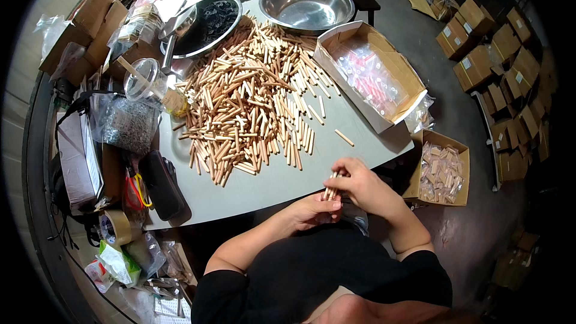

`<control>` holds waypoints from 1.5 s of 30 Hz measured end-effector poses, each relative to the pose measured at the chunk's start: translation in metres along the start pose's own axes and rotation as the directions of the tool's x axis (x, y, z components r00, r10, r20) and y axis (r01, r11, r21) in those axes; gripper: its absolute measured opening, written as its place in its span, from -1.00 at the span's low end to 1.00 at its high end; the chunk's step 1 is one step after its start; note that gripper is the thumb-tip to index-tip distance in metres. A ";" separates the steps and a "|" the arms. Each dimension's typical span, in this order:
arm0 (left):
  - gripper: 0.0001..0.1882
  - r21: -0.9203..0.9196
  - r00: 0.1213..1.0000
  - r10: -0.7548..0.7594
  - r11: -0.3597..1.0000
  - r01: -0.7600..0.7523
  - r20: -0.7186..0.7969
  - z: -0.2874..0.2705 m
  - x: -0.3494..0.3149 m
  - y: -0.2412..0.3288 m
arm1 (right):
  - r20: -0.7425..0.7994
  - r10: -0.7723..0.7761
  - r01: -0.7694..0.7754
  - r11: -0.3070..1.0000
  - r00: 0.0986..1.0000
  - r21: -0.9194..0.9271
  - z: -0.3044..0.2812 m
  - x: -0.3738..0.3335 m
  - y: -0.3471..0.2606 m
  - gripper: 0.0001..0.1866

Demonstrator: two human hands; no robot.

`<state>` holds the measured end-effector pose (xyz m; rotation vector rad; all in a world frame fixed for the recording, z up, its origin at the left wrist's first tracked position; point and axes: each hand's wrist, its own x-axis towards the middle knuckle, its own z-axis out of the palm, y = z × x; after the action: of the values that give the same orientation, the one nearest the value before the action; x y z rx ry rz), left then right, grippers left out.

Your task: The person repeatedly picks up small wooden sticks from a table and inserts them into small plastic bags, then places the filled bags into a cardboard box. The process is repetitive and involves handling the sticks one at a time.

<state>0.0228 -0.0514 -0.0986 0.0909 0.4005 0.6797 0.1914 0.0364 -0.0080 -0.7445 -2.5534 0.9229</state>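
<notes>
Just off the table's near edge, my two hands meet around a small bunch of wooden dowels (330,192). My left hand (313,211) is closed about the lower part of the bunch, thumb across it. From above, the fingers of my right hand (355,181) grip the upper ends. How many dowels are in the bunch is hard to tell. Beyond my hands, a big heap of short wooden dowels (246,102) spreads over the grey table (210,205). A single loose dowel (344,138) lies apart, close to my right hand.
A cardboard box of clear and red plastic bags (415,89) stands at the table's right. Behind the heap are a steel bowl (306,5) and a pan of black pieces (210,24). A carton of packed bags (465,168) sits below right. Scissors (139,191) and tape (116,228) lie left.
</notes>
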 end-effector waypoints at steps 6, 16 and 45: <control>-0.62 0.371 0.996 0.074 0.924 -0.090 0.056 0.004 -0.006 0.006 | 0.149 -0.087 0.021 0.918 0.985 0.396 -0.011 -0.007 -0.010 -0.70; -0.58 0.845 0.903 0.366 0.386 -0.369 0.227 0.063 -0.017 0.042 | -0.208 -0.217 0.250 0.957 0.954 0.149 -0.028 -0.014 -0.019 -0.83; -0.75 0.533 0.866 0.204 -0.842 -0.083 0.456 0.134 0.145 0.211 | -0.838 0.501 -0.627 0.729 0.217 0.274 -0.074 -0.151 0.050 -0.82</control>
<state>0.0517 0.2105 0.0208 2.6347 1.1047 0.4376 0.3659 0.0192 -0.0052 -1.7372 -1.3313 0.3026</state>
